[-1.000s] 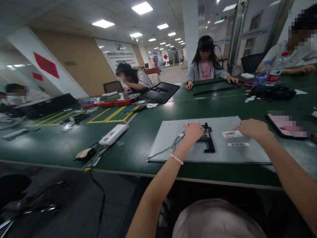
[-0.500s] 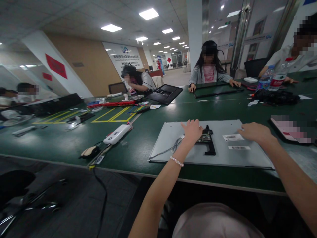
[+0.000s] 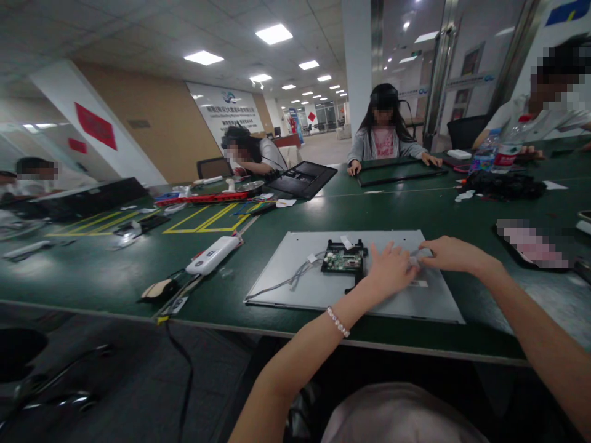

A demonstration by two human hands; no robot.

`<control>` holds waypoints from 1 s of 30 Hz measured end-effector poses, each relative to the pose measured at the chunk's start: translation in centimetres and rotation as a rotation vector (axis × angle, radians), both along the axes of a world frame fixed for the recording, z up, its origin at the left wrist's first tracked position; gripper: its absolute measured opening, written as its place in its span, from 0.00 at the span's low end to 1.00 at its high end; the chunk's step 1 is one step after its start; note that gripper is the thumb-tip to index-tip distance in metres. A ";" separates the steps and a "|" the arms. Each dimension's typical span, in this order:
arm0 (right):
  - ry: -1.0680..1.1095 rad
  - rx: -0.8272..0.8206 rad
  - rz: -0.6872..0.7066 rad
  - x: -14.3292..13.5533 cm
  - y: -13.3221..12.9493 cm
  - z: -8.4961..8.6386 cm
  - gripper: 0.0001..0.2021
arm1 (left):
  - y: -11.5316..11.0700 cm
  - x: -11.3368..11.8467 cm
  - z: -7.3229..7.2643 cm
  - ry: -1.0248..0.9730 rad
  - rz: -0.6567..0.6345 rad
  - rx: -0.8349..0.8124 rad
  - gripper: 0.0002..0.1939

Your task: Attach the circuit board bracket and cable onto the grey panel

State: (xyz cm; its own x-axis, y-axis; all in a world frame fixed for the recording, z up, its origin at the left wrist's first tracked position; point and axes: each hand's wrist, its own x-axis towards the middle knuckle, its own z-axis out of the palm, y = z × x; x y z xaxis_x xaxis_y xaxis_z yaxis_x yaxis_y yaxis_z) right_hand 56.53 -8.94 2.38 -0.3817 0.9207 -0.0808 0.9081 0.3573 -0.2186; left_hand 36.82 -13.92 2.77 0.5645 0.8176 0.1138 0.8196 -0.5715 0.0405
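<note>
A flat silver panel (image 3: 295, 251), like the metal back of a display, lies on the green table in front of me. A green circuit board (image 3: 342, 261) in a black bracket sits on it, with grey cables (image 3: 302, 271) running to the left. My left hand (image 3: 392, 269) reaches over the panel's right half, fingers spread and blurred. Beside it, my right hand (image 3: 450, 253) has its fingers pinched at the panel's right side. Something whitish and semi-clear (image 3: 419, 255) shows at those fingertips; its kind is unclear. A label is partly visible below the hands.
A white power strip (image 3: 215, 255) and a computer mouse (image 3: 159, 289) lie to the left. A pink-and-black object (image 3: 530, 245) lies to the right. Bottles (image 3: 508, 151) stand farther back. Across the table, a person holds a black frame (image 3: 401, 178).
My left hand has moved right, off the circuit board, uncovering it. My right hand's fingertips have come close to the left hand. The panel sits farther left in view.
</note>
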 end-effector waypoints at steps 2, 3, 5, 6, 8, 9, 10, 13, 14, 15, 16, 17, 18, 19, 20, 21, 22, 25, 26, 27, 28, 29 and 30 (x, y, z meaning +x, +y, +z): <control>0.018 -0.028 0.119 -0.6 -0.5 0.2 0.20 | 0.0 -0.1 -0.5 0.019 -0.023 -0.004 0.22; 0.011 -0.025 0.161 -1.0 -0.7 0.3 0.20 | 0.0 -0.2 -0.7 0.023 -0.029 0.002 0.22; -0.013 0.015 0.179 -1.9 -0.9 0.4 0.21 | 0.1 -0.3 -0.9 0.027 -0.024 0.009 0.22; -0.030 0.036 0.176 -2.3 -1.0 0.4 0.21 | 0.1 -0.4 -0.9 0.028 -0.017 0.006 0.22; -0.055 0.060 0.166 -3.1 -1.1 0.4 0.20 | 0.2 -0.5 -1.0 0.034 -0.003 -0.011 0.23; -0.059 0.063 0.163 -3.4 -1.1 0.3 0.19 | 0.2 -0.6 -0.9 0.037 0.003 -0.020 0.23; -0.059 0.064 0.158 -3.6 -1.1 0.3 0.19 | 0.3 -0.7 -0.9 0.040 0.005 -0.026 0.23; -0.046 0.084 0.147 -4.3 -1.3 0.1 0.17 | 0.6 -0.9 -0.7 0.048 0.016 -0.034 0.21; -0.040 0.093 0.140 -4.6 -1.4 0.1 0.17 | 0.8 -1.0 -0.7 0.052 0.031 -0.040 0.21; -0.035 0.102 0.130 -4.9 -1.5 0.1 0.17 | 0.9 -1.2 -0.6 0.056 0.050 -0.047 0.20; -0.029 0.112 0.117 -5.1 -1.7 0.1 0.17 | 1.1 -1.3 -0.5 0.060 0.073 -0.051 0.20; -0.023 0.122 0.100 -5.4 -1.8 0.0 0.17 | 1.2 -1.3 -0.4 0.065 0.093 -0.053 0.19; -0.018 0.129 0.082 -5.7 -1.9 -0.1 0.17 | 1.3 -1.4 -0.3 0.073 0.107 -0.051 0.19; -0.012 0.137 0.068 -6.0 -2.0 -0.1 0.17 | 1.3 -1.5 -0.2 0.081 0.116 -0.044 0.18; -0.005 0.144 0.060 -6.3 -2.1 -0.2 0.16 | 1.4 -1.6 -0.2 0.091 0.123 -0.036 0.17; -0.001 0.149 0.053 -6.5 -2.1 -0.3 0.16 | 1.4 -1.6 -0.1 0.102 0.128 -0.029 0.16; -0.001 0.152 0.043 -6.7 -2.2 -0.4 0.16 | 1.4 -1.7 -0.1 0.112 0.133 -0.023 0.16; -0.012 0.164 -0.004 -7.1 -2.3 -0.5 0.16 | 1.2 -1.8 -0.2 0.118 0.140 0.013 0.15; -0.014 0.165 -0.020 -7.2 -2.3 -0.6 0.17 | 1.2 -1.8 -0.3 0.118 0.135 0.028 0.15; -0.013 0.164 -0.035 -7.4 -2.3 -0.6 0.18 | 1.1 -1.8 -0.3 0.121 0.125 0.040 0.15; -0.008 0.161 -0.045 -7.5 -2.3 -0.7 0.19 | 1.0 -1.8 -0.4 0.129 0.114 0.047 0.15; 0.000 0.159 -0.052 -7.6 -2.2 -0.7 0.20 | 0.9 -1.8 -0.4 0.141 0.106 0.048 0.16; 0.007 0.156 -0.054 -7.8 -2.1 -0.7 0.21 | 0.9 -1.7 -0.5 0.155 0.104 0.046 0.17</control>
